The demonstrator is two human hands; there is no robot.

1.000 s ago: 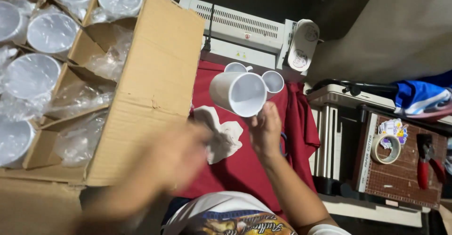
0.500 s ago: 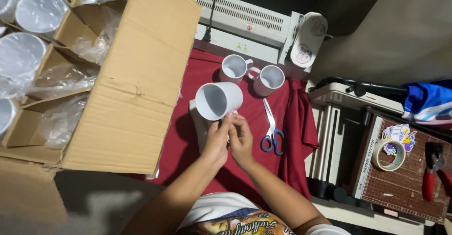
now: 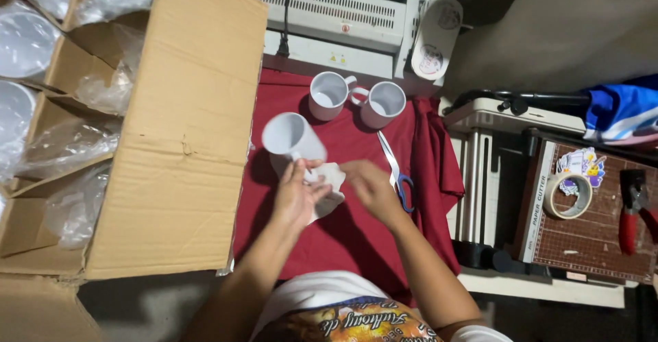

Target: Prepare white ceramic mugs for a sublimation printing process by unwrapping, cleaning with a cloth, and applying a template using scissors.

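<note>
Dim workspace seen from above. A dark red cloth [image 3: 356, 225] covers the worktop; a large open cardboard box [image 3: 178, 129] stands to its left, a white machine [image 3: 329, 13] behind it, and a paper cutter [image 3: 589, 225] to the right. Dark floor [image 3: 157, 308] below.

1. Left hand [image 3: 293, 194] grips a white mug [image 3: 295, 142] by its handle side, mug tilted, open mouth toward the camera.
2. Right hand [image 3: 370, 186] just beside it, fingers on a crumpled white cloth [image 3: 330, 186] under the mug.
3. Both over a dark red cloth [image 3: 343, 225].
4. Two more white mugs [image 3: 356, 99] upright farther back, touching.
5. Scissors [image 3: 396, 174] with blue handles right of the hands.
6. Open cardboard box [image 3: 178, 129] to the left, plastic-wrapped mugs inside.
7. Tape roll [image 3: 567, 194] and red pliers [image 3: 634, 208] on a cutting mat [image 3: 596, 246], far right.
</note>
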